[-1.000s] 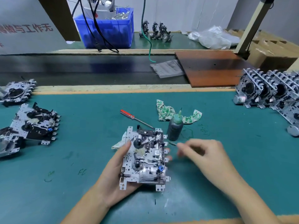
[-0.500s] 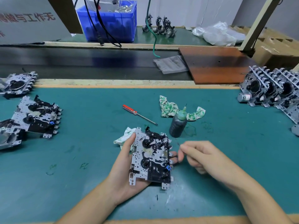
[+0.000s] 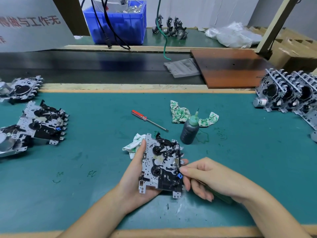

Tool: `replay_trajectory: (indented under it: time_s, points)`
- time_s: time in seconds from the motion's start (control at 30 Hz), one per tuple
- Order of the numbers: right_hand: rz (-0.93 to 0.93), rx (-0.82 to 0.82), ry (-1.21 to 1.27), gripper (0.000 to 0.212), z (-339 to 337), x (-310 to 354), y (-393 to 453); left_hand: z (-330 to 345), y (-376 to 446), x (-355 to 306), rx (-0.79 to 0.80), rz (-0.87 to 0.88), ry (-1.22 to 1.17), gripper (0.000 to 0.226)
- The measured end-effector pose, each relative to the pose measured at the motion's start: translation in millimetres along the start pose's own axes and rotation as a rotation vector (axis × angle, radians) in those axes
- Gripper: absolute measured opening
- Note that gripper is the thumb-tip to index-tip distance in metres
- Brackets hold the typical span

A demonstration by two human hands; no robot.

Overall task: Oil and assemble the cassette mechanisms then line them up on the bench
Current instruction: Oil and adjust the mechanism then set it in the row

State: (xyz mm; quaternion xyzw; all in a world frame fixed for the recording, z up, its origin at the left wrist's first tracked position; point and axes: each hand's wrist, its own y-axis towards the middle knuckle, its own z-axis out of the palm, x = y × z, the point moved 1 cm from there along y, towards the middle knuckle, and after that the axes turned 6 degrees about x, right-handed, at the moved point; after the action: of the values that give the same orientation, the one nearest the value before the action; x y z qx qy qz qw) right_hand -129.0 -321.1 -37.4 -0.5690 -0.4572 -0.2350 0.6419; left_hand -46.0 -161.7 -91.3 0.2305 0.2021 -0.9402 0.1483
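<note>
While our left hand [image 3: 137,170] grips the cassette mechanism [image 3: 161,166] above the bench [image 3: 85,194], our right hand [image 3: 211,176] has moved onto its right edge, fingertips pinched there, so we judge assembling has begun.

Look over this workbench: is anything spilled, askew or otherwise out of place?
Yes. Green oil marks stain the teal mat, mostly in rings and smears right of the oil bottle. The red-handled screwdriver lies loose at an angle, and crumpled rags are scattered nearby.
</note>
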Motion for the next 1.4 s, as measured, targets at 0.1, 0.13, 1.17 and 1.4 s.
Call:
replay_trajectory:
  time_s: [0.1,0.13,1.17,1.4]
  points:
    - [-0.004,0.003,0.004,0.041,0,-1,0,0,0,0,0.0,-0.006,0.013,0.078]
    - [-0.007,0.002,0.001,0.041,0,-1,0,0,0,0,0.001,-0.008,0.016,0.078]
    - [0.0,-0.009,0.023,0.047,-1,-7,4,3,2,2,-0.084,-0.009,0.005,0.074]
    - [0.006,0.023,0.05,0.05,1,-9,5,4,1,1,-0.102,0.003,0.023,0.074]
